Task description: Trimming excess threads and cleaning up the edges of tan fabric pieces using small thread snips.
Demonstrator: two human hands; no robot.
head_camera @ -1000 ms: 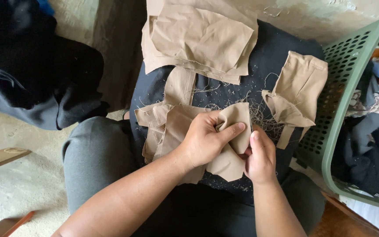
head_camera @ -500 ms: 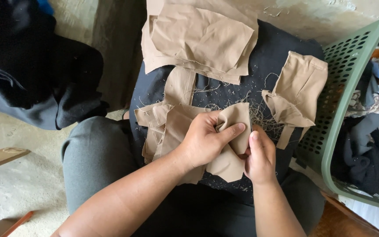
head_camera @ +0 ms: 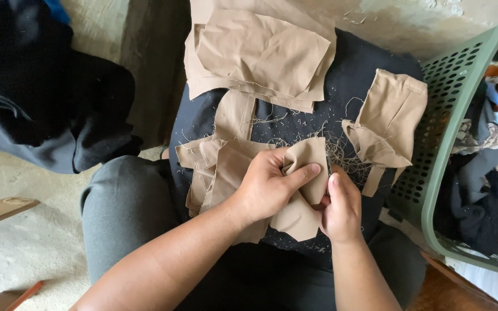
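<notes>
Just the one view here, a head-worn camera looking almost straight down from above onto the wearer's own lap, close enough that the forearms come in from the bottom edge. The black cloth (head_camera: 364,75) across the knees fills the middle of the shot, with its far edge toward the top. A green laundry basket (head_camera: 433,167) crowds the right edge and bare concrete floor (head_camera: 36,242) shows on the left.

The left hand (head_camera: 269,184) is pinching a folded tan fabric piece (head_camera: 306,173), with the right hand (head_camera: 341,210) touching its right edge. Both are resting over a dark cloth (head_camera: 364,75) strewn with thread clippings (head_camera: 341,155). A tan stack (head_camera: 260,52) is lying farther off, and a green basket (head_camera: 433,173) is sitting at right.
</notes>
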